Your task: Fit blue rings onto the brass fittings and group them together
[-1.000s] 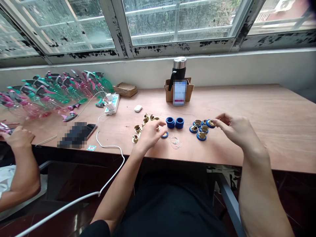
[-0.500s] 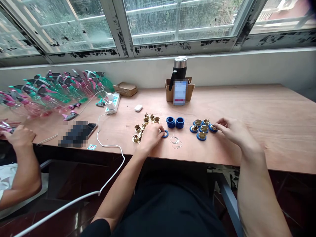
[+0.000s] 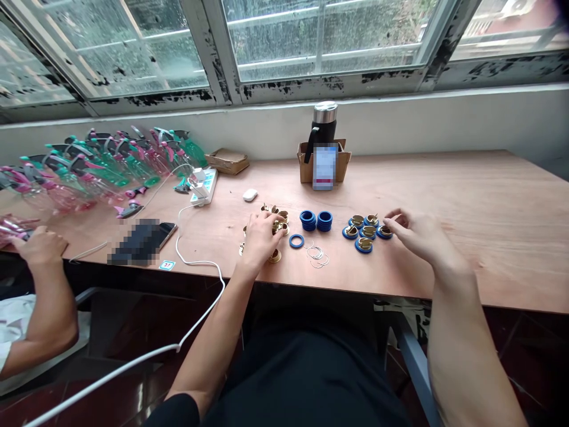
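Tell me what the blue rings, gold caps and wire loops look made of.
Blue rings: likely plastic or rubber, with an even matte colour and no glint.
Gold caps: probably brass or plated metal, given the bright yellow shine with sharp highlights.
Wire loops: probably thin steel-like wire; they are silvery, very fine and glint against the table.

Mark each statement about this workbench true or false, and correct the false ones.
1. The left hand is on the pile of brass fittings. True.
2. The right hand holds the single blue ring. False: it lies on the table, nearer the left hand.
3. Two stacks of blue rings stand between the hands. True.
4. The flask lies on its side. False: it stands upright in a cardboard box.
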`<state>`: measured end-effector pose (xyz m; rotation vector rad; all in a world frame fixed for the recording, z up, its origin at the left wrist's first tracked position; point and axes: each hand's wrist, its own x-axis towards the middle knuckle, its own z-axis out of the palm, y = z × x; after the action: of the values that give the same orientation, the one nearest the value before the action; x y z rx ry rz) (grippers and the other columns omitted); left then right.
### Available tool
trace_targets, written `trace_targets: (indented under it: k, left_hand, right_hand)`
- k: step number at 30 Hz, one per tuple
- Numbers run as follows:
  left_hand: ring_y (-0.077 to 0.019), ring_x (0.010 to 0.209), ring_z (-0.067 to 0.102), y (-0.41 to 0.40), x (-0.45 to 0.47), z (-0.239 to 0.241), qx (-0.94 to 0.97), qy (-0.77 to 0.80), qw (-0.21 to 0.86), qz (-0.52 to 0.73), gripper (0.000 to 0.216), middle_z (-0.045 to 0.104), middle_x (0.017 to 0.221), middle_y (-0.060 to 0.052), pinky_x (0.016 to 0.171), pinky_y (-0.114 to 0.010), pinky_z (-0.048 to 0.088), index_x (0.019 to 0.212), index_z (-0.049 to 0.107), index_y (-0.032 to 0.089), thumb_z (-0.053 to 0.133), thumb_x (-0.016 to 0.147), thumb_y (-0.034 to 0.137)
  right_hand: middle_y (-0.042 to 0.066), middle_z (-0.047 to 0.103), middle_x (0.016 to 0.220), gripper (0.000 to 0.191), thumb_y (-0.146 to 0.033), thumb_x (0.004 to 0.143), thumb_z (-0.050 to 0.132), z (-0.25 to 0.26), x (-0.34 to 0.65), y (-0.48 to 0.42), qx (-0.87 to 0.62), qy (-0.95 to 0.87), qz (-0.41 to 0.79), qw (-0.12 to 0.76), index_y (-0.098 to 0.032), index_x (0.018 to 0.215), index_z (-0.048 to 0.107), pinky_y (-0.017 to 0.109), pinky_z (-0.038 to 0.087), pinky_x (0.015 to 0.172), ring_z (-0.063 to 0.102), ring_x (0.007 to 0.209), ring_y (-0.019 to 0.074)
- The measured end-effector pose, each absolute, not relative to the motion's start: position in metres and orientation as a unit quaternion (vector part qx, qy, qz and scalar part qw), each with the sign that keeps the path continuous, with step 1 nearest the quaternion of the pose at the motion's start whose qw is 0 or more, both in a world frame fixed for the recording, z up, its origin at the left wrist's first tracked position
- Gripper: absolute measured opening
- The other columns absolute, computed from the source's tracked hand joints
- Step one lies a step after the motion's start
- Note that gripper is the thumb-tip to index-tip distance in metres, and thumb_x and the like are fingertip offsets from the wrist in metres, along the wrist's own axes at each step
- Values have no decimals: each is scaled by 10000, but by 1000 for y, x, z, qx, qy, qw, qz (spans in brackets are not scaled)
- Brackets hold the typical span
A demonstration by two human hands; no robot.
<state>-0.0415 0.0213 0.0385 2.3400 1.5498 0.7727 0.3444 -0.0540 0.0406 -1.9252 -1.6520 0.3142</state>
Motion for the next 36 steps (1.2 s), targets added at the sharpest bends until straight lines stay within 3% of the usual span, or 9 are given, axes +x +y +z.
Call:
trace_targets:
  k: [10,13,17,21,26,30,36]
  left_hand:
    - [-333,1128,567,26,-37,29,788,533,119,283,184,780,1131,-81,1017,-491,464,1070,765,253,756,887,243]
    - [-330,1133,579,26,-37,27,783,541,130,280,194,777,1091,-85,1012,-487,476,1070,755,253,773,877,244]
    - [-324,1131,600,25,-35,28,784,534,141,282,199,781,1047,-82,1031,-488,480,1043,737,244,806,856,252]
    - [-318,1164,635,25,-34,35,763,527,161,338,194,780,1071,-93,1044,-477,494,1062,705,230,784,892,279]
    - [-229,1015,752,25,-30,47,616,494,368,490,281,748,1130,-101,948,-393,581,1167,619,194,707,980,385]
    - [-179,910,778,25,-28,53,450,425,572,539,309,736,1103,-86,930,-366,613,1108,557,175,769,932,313]
    - [-128,933,741,28,-32,50,392,392,645,525,415,746,1023,-40,976,-300,584,1066,645,165,911,751,213]
  right_hand:
    - [20,734,749,217,-400,1042,603,72,258,-64,-591,-692,198,366,-221,1002,720,323,452,598,628,605,178]
    - [55,766,911,143,-306,1042,605,61,223,-60,-520,-753,168,367,-223,1033,720,363,519,708,674,783,221]
    - [92,770,1177,163,-225,1051,584,38,187,-55,-450,-828,105,317,-236,1140,720,485,539,994,634,1109,304]
    - [100,741,1313,223,-250,1068,571,23,174,-56,-443,-855,71,258,-267,1229,724,570,523,1038,576,1229,351]
    - [85,730,1382,238,-276,1092,550,22,174,-58,-440,-860,57,253,-287,1240,737,631,491,1085,522,1332,378]
    - [75,725,1407,255,-268,1096,543,23,171,-57,-423,-866,73,258,-279,1253,743,625,498,1101,521,1352,373]
    - [77,768,1322,305,-228,1088,530,14,169,-52,-399,-845,152,322,-276,1284,759,586,529,1111,562,1294,332]
